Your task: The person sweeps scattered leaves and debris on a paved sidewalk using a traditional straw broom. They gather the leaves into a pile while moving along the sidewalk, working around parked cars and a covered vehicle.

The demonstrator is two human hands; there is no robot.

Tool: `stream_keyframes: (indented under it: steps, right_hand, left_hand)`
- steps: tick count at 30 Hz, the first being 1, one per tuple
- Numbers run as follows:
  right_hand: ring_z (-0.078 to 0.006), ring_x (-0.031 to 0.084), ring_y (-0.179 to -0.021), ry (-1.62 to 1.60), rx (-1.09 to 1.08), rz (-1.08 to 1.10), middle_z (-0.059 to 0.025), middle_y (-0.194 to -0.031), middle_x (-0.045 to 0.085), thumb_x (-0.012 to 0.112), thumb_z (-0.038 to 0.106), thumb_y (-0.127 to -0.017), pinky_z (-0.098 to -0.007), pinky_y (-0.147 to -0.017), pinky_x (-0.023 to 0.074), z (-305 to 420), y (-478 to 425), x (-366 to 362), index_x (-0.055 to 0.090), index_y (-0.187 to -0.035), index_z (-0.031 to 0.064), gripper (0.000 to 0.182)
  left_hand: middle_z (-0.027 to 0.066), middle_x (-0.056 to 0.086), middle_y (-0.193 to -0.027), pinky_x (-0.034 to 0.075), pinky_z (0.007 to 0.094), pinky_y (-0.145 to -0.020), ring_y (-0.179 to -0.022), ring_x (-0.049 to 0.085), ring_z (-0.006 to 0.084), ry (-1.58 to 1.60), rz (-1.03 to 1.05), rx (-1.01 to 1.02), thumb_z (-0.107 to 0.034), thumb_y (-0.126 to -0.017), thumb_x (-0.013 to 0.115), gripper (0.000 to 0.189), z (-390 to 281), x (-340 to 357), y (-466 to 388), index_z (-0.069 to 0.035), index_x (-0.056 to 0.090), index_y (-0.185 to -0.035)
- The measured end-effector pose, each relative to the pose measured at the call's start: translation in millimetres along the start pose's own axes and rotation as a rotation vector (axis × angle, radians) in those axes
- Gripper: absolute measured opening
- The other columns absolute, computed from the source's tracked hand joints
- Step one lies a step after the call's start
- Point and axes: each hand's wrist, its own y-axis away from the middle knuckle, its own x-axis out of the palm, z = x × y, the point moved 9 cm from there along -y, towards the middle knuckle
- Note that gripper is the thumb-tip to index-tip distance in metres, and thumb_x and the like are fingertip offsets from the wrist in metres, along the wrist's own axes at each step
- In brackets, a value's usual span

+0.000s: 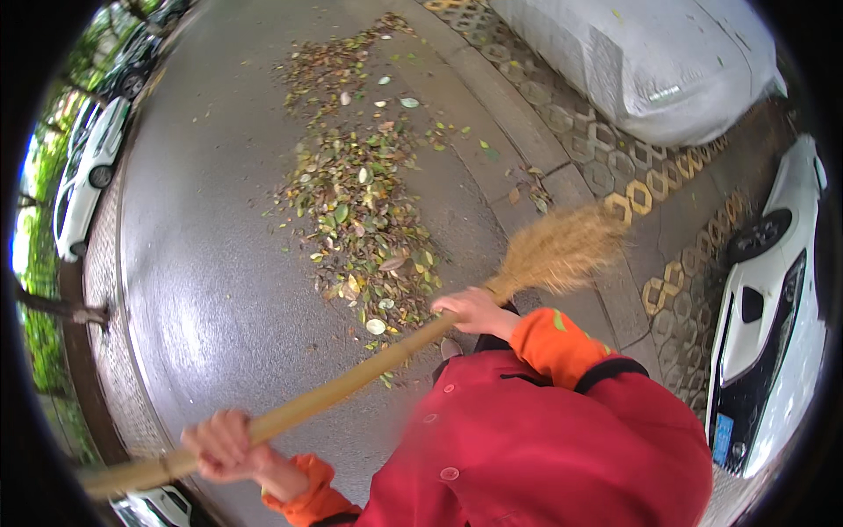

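Note:
A broom with a bamboo handle (355, 390) and a bushy straw head (563, 250) crosses in front of me. My left hand (227, 448) is closed round the handle at the lower left. Nearer the bristles, my right hand (475, 312) grips the same handle. The broom head lies over the kerb and the paving on my right. Ahead of me a long pile of fallen leaves (369, 217), green, yellow and brown, runs up the wet asphalt road (217, 263).
On the right stand a car under a silvery cover (658, 79) and a white car (764, 329), on hexagonal grid paving (619, 161). A stone kerb (487, 85) borders the road. Parked cars (99, 165) and a tree trunk (66, 308) line the left side.

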Motion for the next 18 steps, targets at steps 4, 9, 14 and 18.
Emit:
stream_keyframes:
  steps: [4, 9, 14, 18]
  right_hand:
    - [-0.022, 0.063, -0.075, -0.004, -0.21, 0.004, 0.0013, -0.078, 0.061, 0.062, 0.017, -0.077, -0.0379, -0.065, 0.0422, 8.9, -96.4, -14.2, 0.057, -0.102, 0.0237, 0.026]
    - [-0.026, 0.061, -0.077, 0.004, -0.395, -0.047, -0.0014, -0.074, 0.058, 0.063, 0.015, -0.074, -0.0385, -0.07, 0.0441, -7.9, -196.3, -59.5, 0.059, -0.1, 0.0259, 0.028]
    - [-0.024, 0.059, -0.083, -0.031, -0.564, -0.114, 0.0003, -0.082, 0.061, 0.067, 0.012, -0.068, -0.0397, -0.078, 0.0422, -10.3, -276.7, -105.1, 0.059, -0.092, 0.0189, 0.025]
    - [-0.0243, 0.058, -0.078, -0.066, -0.727, -0.102, -0.0014, -0.074, 0.057, 0.063, 0.016, -0.075, -0.0411, -0.073, 0.0404, 65.7, -267.2, -140.5, 0.055, -0.083, 0.0172, 0.012]
  left_hand:
    - [-0.0039, 0.045, -0.045, 0.033, 0.0201, -0.038, -0.038, 0.04, 0.006, -0.193, 0.038, 0.22, -0.006, -0.082, 0.061, 0.028, -13.5, 72.4, -10.2, -0.013, 0.044, -0.061]
    - [-0.0042, 0.041, -0.051, 0.034, 0.0238, -0.048, -0.045, 0.038, 0.0103, -0.397, 0.164, 0.371, -0.014, -0.08, 0.061, 0.03, 53.5, 172.2, -12.0, -0.015, 0.041, -0.058]
    - [-0.0035, 0.044, -0.049, 0.035, 0.0249, -0.04, -0.04, 0.042, 0.0094, -0.627, 0.383, 0.333, -0.012, -0.074, 0.068, 0.028, 69.5, 219.3, -43.2, -0.014, 0.044, -0.059]
    - [-0.0031, 0.045, -0.048, 0.035, 0.0237, -0.04, -0.039, 0.043, 0.0091, -0.446, 0.285, 0.492, -0.01, -0.076, 0.066, 0.028, 55.3, 207.8, -54.1, -0.013, 0.044, -0.059]
